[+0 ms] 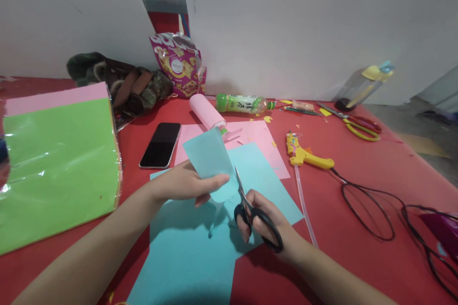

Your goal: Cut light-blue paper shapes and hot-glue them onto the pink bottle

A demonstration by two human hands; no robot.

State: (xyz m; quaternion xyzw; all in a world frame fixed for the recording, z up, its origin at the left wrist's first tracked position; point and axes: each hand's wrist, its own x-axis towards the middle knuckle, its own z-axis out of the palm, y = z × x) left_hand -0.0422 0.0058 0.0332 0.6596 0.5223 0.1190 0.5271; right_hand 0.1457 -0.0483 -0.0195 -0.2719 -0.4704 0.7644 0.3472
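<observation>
My left hand [191, 182] grips a small piece of light blue paper [209, 152] between thumb and fingers, held up above the table. In my right hand [266, 214] is a pair of black-handled scissors [246, 202], fingers through the loops. The blades point up and away, at the right edge of the paper piece. Below both hands lie larger light blue sheets [189, 262], overlapping a pink sheet [275, 152]. A thin blue paper strip [214, 221] hangs or lies just under the left hand; I cannot tell which.
A yellow glue gun [307, 156] with a black cord [372, 190] lies right. A black phone [161, 145], pink roll [207, 112], green-labelled bottle [243, 103] and snack bag [179, 64] sit beyond. Green sheets in plastic [60, 152] lie left; yellow-handled scissors [361, 131] are far right.
</observation>
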